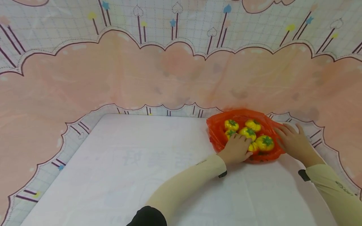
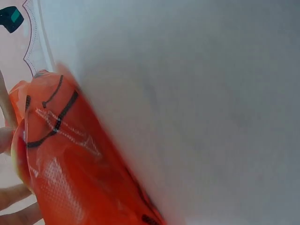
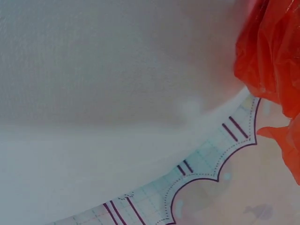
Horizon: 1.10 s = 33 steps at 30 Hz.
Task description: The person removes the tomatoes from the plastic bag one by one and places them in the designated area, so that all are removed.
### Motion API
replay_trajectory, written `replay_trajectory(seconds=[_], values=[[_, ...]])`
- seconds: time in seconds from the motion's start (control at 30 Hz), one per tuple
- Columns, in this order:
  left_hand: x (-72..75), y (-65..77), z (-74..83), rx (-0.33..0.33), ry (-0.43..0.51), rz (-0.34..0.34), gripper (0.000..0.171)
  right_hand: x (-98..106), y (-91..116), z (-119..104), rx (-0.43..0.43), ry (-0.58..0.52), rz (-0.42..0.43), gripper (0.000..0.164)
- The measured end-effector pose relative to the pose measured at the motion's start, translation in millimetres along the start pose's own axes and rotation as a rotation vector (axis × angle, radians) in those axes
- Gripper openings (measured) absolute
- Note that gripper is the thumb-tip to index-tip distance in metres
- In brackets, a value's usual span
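A red plastic bag (image 1: 219, 125) lies spread wide on the white table, with several small yellow, pumpkin-shaped things (image 1: 265, 143) inside, each topped by a green star-shaped cap. My left hand (image 1: 234, 149) reaches over the bag's front edge, its fingers across the yellow things. In the left wrist view, fingers (image 2: 21, 206) show beside a yellow and red surface (image 2: 19, 157) at the bag's edge. At the bag's right side my right hand (image 1: 294, 142) touches the rim with extended fingers. Only the red bag (image 3: 276, 56) appears in the right wrist view, without the hand.
The white table (image 1: 141, 150) stretches left and forward of the bag, which sits near the far right corner. Beyond the table edges hangs a pink and checked patterned cloth (image 1: 169, 75). A dark object with a green patch (image 2: 11, 18) shows in the left wrist view.
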State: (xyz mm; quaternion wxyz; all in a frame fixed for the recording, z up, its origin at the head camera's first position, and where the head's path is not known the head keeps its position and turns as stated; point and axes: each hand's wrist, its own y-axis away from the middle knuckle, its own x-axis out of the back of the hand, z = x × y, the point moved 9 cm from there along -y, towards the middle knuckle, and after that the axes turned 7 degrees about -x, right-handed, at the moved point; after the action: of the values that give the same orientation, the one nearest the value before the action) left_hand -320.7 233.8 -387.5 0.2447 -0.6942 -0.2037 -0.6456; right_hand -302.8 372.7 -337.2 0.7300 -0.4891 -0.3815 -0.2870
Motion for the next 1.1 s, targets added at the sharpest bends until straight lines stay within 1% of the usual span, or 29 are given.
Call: replay_trajectory(seconds=[0.07,0.13,0.2,0.3,0.47,0.63,0.73,0.83,0.9,0.97,1.1], values=[[1.0,0.5,-0.8,0.016,0.011,0.024,0.055,-1,1,1,-0.01,0.001,-0.003,0.059],[2.1,1.1,-1.3,0.034,0.032,0.063,0.054,-1,3,2,-0.016,0.007,-0.002,0.058],[3.5,2.8,-2.3,0.063,0.077,0.106,0.052,-2,4,2,-0.02,0.011,0.001,0.056],[4.4,6.9,-4.2,0.125,0.215,0.158,0.053,-2,6,2,-0.016,0.012,0.018,0.054],[3.9,14.8,-8.4,0.231,0.459,0.222,0.05,-2,8,3,-0.014,0.012,0.037,0.055],[3.9,20.7,-15.6,0.295,0.647,0.31,0.044,0,8,3,-0.012,0.011,0.051,0.053],[0.8,23.2,-20.9,0.336,0.737,0.342,0.041,1,9,3,-0.016,0.01,0.049,0.054],[-2.1,23.7,-25.7,0.373,0.798,0.358,0.038,0,9,4,-0.032,0.007,0.03,0.056],[-2.2,23.1,-28.4,0.394,0.806,0.358,0.035,-1,10,5,-0.045,0.003,0.021,0.057],[-1.8,21.8,-30.6,0.415,0.79,0.346,0.033,0,11,5,-0.049,0.0,0.021,0.057],[-2.7,18.8,-32.7,0.461,0.737,0.296,0.032,1,13,3,-0.044,-0.008,0.041,0.057]])
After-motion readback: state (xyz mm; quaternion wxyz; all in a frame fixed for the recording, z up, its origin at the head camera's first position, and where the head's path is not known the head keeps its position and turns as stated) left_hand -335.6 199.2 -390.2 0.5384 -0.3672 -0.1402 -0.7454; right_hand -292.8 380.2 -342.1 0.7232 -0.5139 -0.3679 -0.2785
